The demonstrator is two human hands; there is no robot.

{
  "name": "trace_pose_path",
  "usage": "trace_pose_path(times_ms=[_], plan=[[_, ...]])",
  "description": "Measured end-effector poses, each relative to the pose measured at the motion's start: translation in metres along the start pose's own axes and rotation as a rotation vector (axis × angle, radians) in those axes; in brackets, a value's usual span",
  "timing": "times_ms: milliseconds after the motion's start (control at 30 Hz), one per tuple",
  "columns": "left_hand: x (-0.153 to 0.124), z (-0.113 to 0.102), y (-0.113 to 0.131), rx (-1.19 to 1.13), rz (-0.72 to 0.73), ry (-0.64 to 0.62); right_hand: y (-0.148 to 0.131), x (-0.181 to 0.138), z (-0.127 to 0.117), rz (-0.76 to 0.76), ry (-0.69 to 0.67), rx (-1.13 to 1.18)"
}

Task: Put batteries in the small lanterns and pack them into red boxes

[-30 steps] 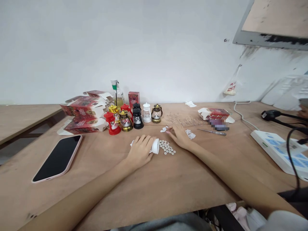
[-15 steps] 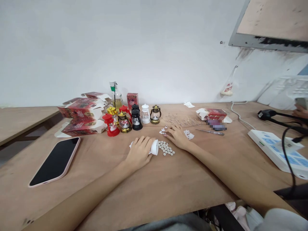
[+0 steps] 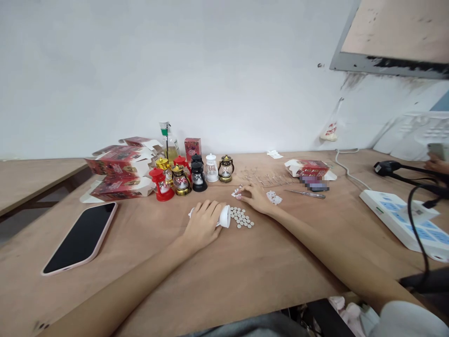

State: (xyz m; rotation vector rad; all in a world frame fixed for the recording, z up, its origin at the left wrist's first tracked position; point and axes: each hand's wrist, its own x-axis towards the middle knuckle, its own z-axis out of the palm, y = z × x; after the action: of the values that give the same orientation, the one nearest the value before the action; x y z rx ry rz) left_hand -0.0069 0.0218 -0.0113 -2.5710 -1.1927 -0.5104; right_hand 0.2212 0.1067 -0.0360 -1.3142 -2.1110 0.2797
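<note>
My left hand (image 3: pixel 205 220) is wrapped around a white mini lantern (image 3: pixel 225 216) that lies on its side, its base turned to the right. Most of the lantern's body is hidden under the fingers. My right hand (image 3: pixel 256 197) is bent over some small white pieces (image 3: pixel 235 192), its thumb and fingertips close together in a pinch. Whatever is between those fingertips is too small to make out. Several button cells (image 3: pixel 242 218) are spread between the two hands. More small white pieces (image 3: pixel 274 197) lie beside the right wrist.
Red, gold, black and white mini lanterns (image 3: pixel 211 168) stand behind my hands. Red cartons (image 3: pixel 121 187) and a phone (image 3: pixel 80 238) are at left. Thin wire parts (image 3: pixel 266 178), a screwdriver (image 3: pixel 308 194) and a power strip (image 3: pixel 403 222) lie right. Another person's hand (image 3: pixel 437 164) shows at the right edge.
The fingers of my right hand have drawn together over the small white pieces. My left hand keeps its hold on the lying lantern. The view has shifted slightly.
</note>
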Motion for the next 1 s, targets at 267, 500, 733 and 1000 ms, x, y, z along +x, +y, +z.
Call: trace_pose_path(times_ms=[267, 500, 733, 1000], plan=[[0.0, 0.0, 0.0, -0.004, -0.015, -0.022, -0.004, -0.001, 0.001, 0.035, 0.019, 0.056], [0.0, -0.002, 0.001, -0.019, -0.042, -0.074, -0.007, -0.004, -0.001, 0.0, 0.084, 0.15], [0.0, 0.0, -0.002, -0.022, -0.002, -0.028, -0.009, -0.008, -0.002, -0.008, 0.204, 0.275], [-0.003, 0.004, -0.007, -0.137, 0.053, 0.113, -0.016, -0.017, -0.007, -0.092, 0.314, 0.276]])
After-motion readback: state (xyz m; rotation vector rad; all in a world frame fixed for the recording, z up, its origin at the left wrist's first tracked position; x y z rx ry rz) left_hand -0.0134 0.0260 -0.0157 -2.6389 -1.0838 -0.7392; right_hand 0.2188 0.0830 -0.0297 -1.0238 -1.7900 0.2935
